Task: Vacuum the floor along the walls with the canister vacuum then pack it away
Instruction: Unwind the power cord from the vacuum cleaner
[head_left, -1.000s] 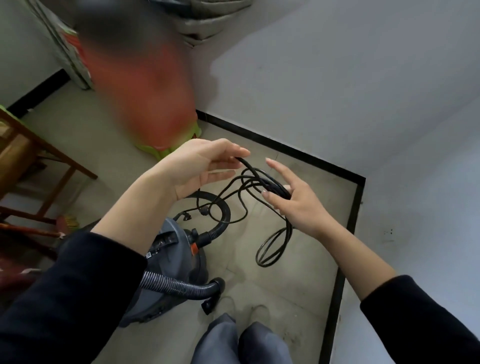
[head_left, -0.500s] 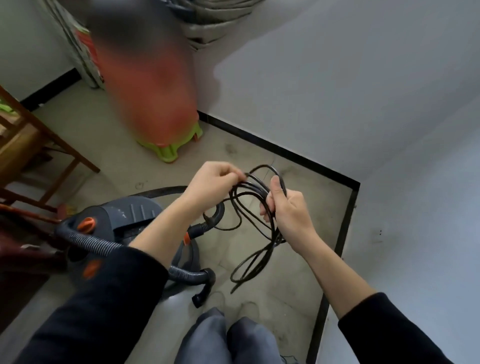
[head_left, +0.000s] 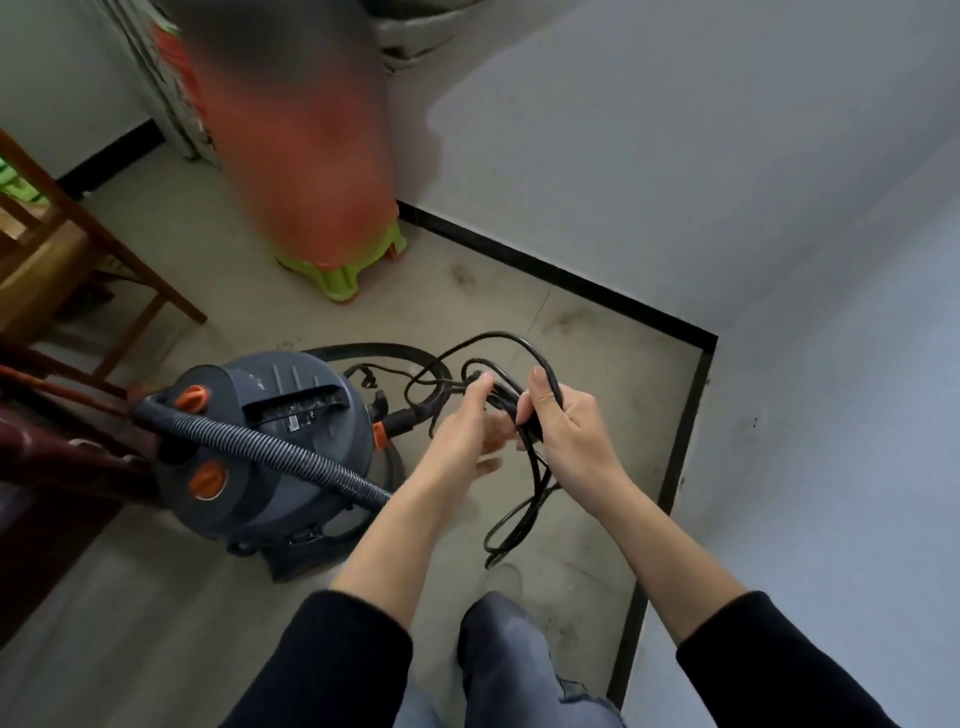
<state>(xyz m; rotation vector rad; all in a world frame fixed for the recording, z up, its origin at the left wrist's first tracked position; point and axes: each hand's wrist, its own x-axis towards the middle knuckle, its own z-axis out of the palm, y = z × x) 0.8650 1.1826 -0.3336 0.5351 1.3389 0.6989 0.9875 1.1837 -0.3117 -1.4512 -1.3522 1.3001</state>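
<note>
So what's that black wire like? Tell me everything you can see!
The wire is thin, black and smooth, like rubbery plastic. It is gathered into several loose loops. The right hand grips the bunch in its fist, and the left hand pinches strands beside it. One loop sticks up above the hands, longer ones dangle down toward the floor, and a strand trails left toward the grey vacuum. Its plug isn't clear to see.
</note>
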